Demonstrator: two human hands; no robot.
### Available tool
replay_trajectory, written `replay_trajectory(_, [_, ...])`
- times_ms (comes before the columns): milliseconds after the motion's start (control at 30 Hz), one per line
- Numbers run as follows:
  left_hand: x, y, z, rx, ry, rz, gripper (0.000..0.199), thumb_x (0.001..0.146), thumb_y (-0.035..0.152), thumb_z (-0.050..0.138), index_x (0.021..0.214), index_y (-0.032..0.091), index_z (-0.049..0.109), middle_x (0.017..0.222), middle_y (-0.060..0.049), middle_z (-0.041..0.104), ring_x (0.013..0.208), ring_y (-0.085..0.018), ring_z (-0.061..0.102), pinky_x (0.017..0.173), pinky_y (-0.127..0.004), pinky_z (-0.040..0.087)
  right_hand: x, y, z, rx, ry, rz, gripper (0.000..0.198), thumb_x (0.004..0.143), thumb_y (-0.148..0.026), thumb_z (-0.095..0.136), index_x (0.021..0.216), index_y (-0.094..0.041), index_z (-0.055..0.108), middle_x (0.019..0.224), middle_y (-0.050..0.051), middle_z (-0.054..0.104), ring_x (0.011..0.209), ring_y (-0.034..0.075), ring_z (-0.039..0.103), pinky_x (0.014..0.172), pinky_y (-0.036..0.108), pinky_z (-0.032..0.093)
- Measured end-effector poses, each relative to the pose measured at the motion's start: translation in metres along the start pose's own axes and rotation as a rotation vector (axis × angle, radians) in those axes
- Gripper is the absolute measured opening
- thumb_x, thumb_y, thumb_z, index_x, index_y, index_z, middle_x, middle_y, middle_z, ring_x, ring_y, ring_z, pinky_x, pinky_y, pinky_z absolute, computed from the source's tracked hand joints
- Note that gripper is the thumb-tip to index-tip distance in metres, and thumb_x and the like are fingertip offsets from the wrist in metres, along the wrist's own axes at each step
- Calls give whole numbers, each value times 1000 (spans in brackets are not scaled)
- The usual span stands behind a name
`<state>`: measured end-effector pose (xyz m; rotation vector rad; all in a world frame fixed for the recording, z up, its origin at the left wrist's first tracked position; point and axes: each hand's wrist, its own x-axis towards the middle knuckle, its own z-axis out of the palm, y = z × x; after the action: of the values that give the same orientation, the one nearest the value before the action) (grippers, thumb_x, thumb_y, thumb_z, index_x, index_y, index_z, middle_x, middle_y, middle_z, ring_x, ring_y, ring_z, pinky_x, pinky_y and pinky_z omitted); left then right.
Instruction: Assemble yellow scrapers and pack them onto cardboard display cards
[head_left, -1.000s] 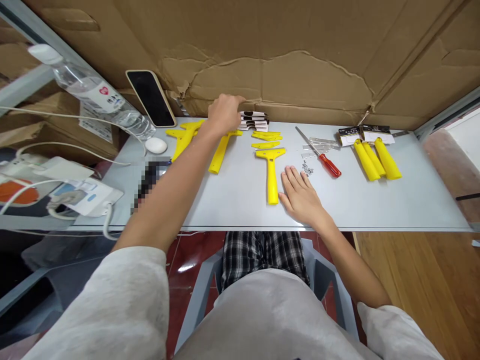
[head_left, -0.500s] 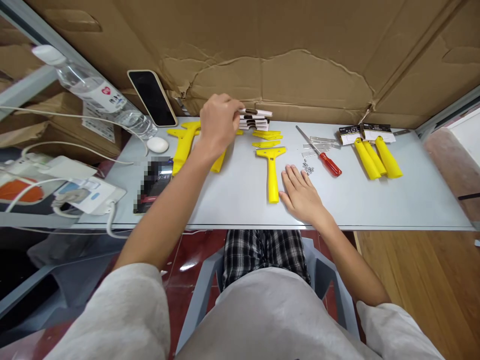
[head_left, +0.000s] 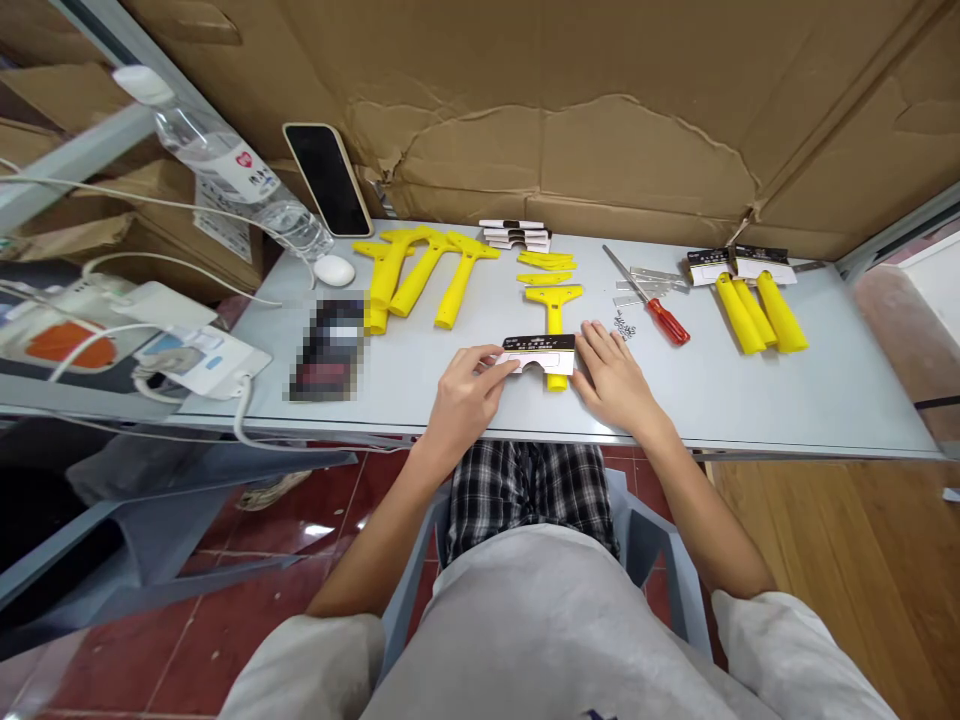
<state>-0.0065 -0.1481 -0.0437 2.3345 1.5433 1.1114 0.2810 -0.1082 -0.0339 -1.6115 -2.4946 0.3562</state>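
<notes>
My left hand (head_left: 471,395) pinches the left end of a black-and-white cardboard sleeve (head_left: 538,354). The sleeve lies across the handle of a yellow scraper (head_left: 554,296), hiding part of it. My right hand (head_left: 613,376) rests flat on the table, fingers stretched out, its thumb side by the right end of the sleeve. Behind the scraper head are several small yellow plastic pieces (head_left: 545,278). A stack of folded cardboard sleeves (head_left: 516,236) sits at the back. To the left lie several yellow scraper handles (head_left: 456,282).
Right of my right hand lie small screws (head_left: 622,326), thin metal blades (head_left: 660,279) and a red-handled screwdriver (head_left: 666,322). Carded yellow scrapers (head_left: 780,310) lie farther right. A phone (head_left: 330,180), water bottle (head_left: 244,170), white egg-shaped object (head_left: 334,270) and power strip (head_left: 199,355) occupy the left.
My left hand has come from the stack at the back toward me, bringing one cardboard sleeve over the scraper handle. My right hand stays flat beside the scraper.
</notes>
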Motion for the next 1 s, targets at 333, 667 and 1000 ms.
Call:
replay_trajectory(333, [6, 9, -12, -113, -239, 10, 20, 108, 32, 69, 126, 25, 76, 177, -18, 58, 164, -36, 55, 136, -66, 48, -2, 2, 0, 0, 24, -5, 75, 112, -46, 36, 180, -17, 49, 190, 4, 18, 186, 27, 19, 160, 60, 22])
replay_trajectory(667, [9, 6, -12, -188, -253, -41, 44, 107, 34, 69, 150, 27, 64, 156, -12, 75, 149, -34, 67, 130, -60, 52, -6, -2, -5, -64, 6, -22, 70, 117, -48, 30, 186, -38, 37, 191, 0, 16, 186, 28, 18, 157, 61, 26])
replay_trajectory(1000, [9, 3, -12, -191, -286, -73, 62, 107, 43, 77, 165, 31, 59, 165, -10, 71, 155, -36, 63, 134, -60, 48, -4, -2, -9, -61, -20, 6, 68, 115, -42, 33, 182, -38, 45, 190, -2, 21, 185, 25, 19, 159, 57, 24])
